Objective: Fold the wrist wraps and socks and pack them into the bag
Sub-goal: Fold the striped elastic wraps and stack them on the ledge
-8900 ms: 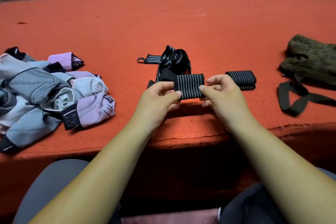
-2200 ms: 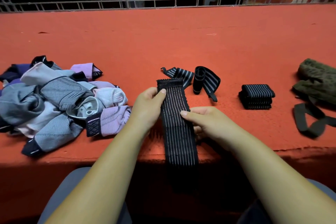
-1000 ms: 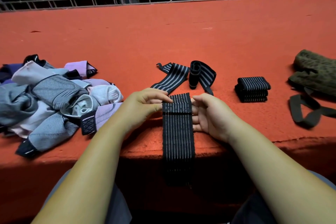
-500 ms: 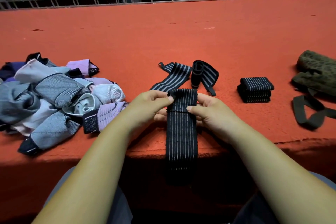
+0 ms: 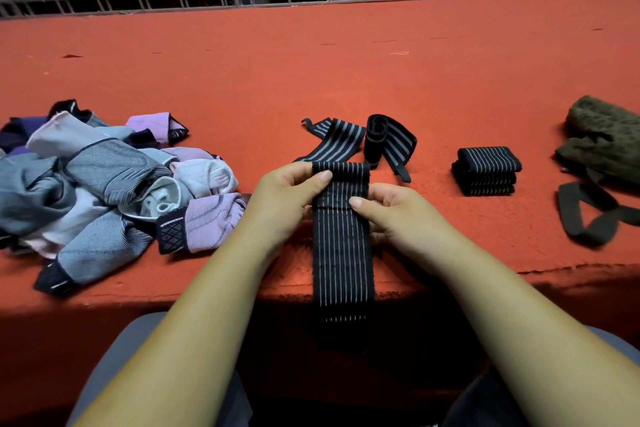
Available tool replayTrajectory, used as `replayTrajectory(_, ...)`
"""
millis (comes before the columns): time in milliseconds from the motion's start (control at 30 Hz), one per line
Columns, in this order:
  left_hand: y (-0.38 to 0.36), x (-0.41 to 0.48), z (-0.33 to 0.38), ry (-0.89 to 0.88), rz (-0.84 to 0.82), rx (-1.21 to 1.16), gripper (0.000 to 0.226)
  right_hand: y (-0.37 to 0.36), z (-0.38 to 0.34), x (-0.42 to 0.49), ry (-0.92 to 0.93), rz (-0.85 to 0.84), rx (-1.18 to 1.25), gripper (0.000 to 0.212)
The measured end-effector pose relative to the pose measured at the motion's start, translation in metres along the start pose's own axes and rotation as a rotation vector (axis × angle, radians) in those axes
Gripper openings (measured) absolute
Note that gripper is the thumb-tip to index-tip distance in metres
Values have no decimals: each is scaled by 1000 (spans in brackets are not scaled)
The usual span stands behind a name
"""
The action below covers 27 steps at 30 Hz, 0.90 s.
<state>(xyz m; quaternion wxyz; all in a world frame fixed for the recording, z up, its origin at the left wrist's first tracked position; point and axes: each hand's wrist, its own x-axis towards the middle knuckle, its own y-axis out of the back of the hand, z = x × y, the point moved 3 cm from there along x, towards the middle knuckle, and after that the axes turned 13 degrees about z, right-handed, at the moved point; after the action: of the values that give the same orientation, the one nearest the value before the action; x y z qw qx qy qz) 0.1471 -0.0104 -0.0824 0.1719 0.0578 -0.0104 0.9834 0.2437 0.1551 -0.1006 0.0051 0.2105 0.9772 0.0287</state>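
Head view: left grip (image 5: 284, 199) and right grip (image 5: 398, 215) are both pinching the half-folded wrist wrap (image 5: 343, 253), whose hanging tail could be dragging the fold loose.

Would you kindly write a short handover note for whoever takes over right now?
Left hand pinches the folded top end of the striped wrist wrap; right hand pinches its right edge at the fold. Its tail hangs off the red ledge.
Done: stack of folded wraps, right of centre.
To do: finish this wrap, fold the loose wraps behind it and the sock pile at left, pack everything into the olive bag, far right.
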Motion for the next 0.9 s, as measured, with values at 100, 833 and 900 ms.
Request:
replayTrajectory(100, 1, 1, -4, 81, -36, -17, 24, 4, 2, 2, 30, 74, -61, 15)
replayTrajectory(833, -2, 1, -6, 288, -124, -167, 21, 12, -6, 6, 5, 100, 203, 27)
replayTrajectory(900, -4, 1, -8, 248, -121, -181, 16, 12, -6, 5, 17, 121, 195, 28)
